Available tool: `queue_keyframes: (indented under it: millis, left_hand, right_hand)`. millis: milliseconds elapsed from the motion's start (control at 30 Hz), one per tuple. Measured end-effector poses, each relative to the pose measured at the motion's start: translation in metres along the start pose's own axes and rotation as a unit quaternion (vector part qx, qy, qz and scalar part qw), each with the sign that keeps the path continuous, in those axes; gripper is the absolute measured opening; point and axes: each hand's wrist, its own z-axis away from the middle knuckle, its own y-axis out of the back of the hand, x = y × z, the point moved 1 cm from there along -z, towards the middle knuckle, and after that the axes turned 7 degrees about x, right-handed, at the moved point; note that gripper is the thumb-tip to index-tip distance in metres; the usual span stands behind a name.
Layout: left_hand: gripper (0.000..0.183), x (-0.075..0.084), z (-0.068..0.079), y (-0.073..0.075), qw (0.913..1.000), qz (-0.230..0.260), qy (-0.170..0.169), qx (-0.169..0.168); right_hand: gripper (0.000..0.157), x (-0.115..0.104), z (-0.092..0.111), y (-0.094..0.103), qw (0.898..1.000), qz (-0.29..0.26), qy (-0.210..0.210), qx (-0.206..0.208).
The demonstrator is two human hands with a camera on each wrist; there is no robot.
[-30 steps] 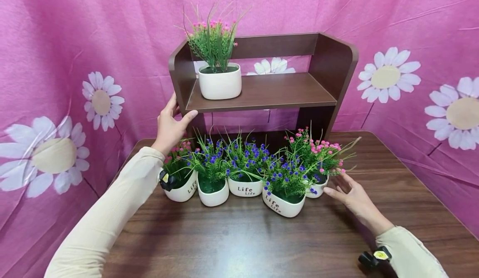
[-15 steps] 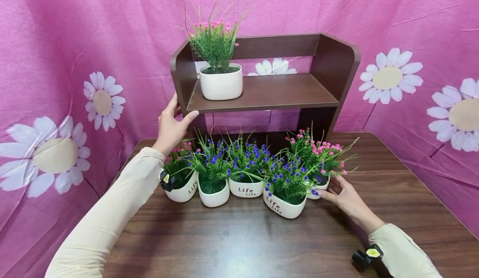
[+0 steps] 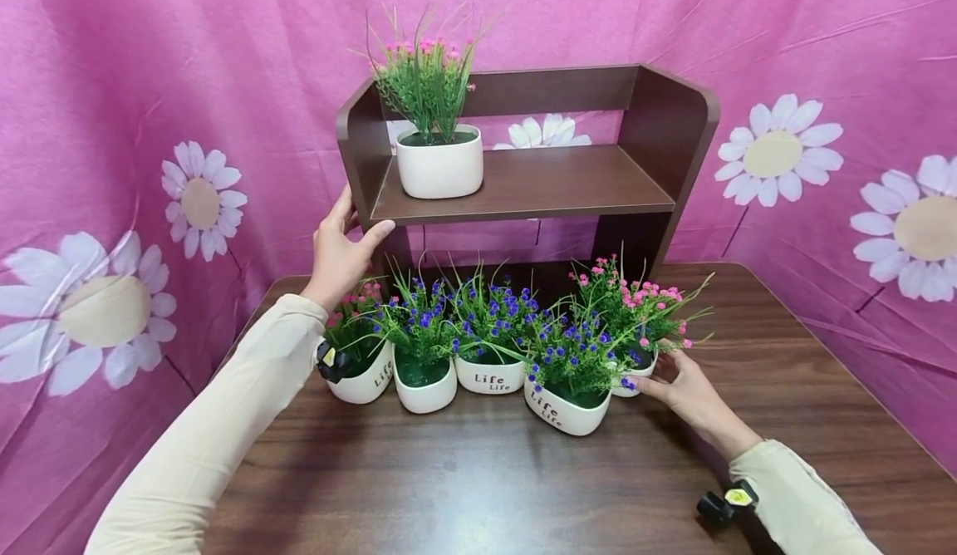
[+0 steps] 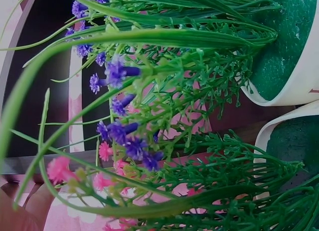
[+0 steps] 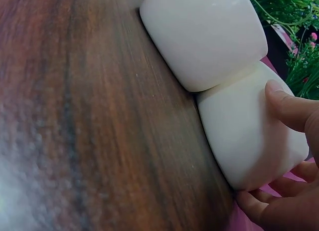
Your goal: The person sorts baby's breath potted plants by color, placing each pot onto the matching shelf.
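My left hand (image 3: 340, 252) grips the left side panel of a dark brown two-level shelf (image 3: 576, 181), thumb in front and fingers behind. At the right end of a row of potted plants, my right hand (image 3: 695, 397) holds a potted plant (image 3: 650, 302) with pink flowers. In the right wrist view, the thumb lies on one side of its white pot (image 5: 244, 126) and the fingers curl at the other. Right beside it, touching, stands a blue-flowered potted plant (image 3: 570, 412), which partly covers it in the head view.
Another pink-flowered potted plant (image 3: 439, 169) stands on the upper shelf's left end. Along the shelf's front on the wooden table (image 3: 449, 488) are two blue-flowered potted plants (image 3: 489, 376) (image 3: 426, 393) and a pink-flowered one (image 3: 360, 385) under my left wrist. A pink curtain (image 3: 247, 56) hangs behind.
My right hand has moved left and closed its thumb and fingers on the right-hand pink-flowered potted plant. My left hand stays on the shelf.
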Motion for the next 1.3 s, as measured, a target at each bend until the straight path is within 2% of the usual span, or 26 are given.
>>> queue_keyframes:
  millis: [133,567,1033,1167,1300]
  left_hand:
    - [0.072,0.001,-0.001,0.000,1.0000,0.000,-0.002,0.000]
    - [0.072,0.000,-0.001,0.000,1.0000,0.002,-0.001,0.000]
    - [0.071,0.001,0.001,0.000,1.0000,0.007,0.002,-0.002]
    - [0.072,0.000,0.000,0.000,1.0000,0.009,-0.001,-0.001]
    - [0.072,-0.001,0.000,0.000,0.9999,0.010,-0.003,0.000]
  right_hand:
    - [0.069,-0.001,0.000,0.001,1.000,0.019,-0.004,0.008]
    - [0.077,0.000,0.005,0.009,1.000,0.016,-0.019,0.011]
    - [0.074,-0.008,0.023,0.043,0.998,0.044,-0.017,0.043]
    - [0.072,-0.013,0.024,0.053,0.998,0.035,0.005,0.054]
    - [0.074,-0.023,0.023,0.064,0.997,0.021,0.002,0.068]
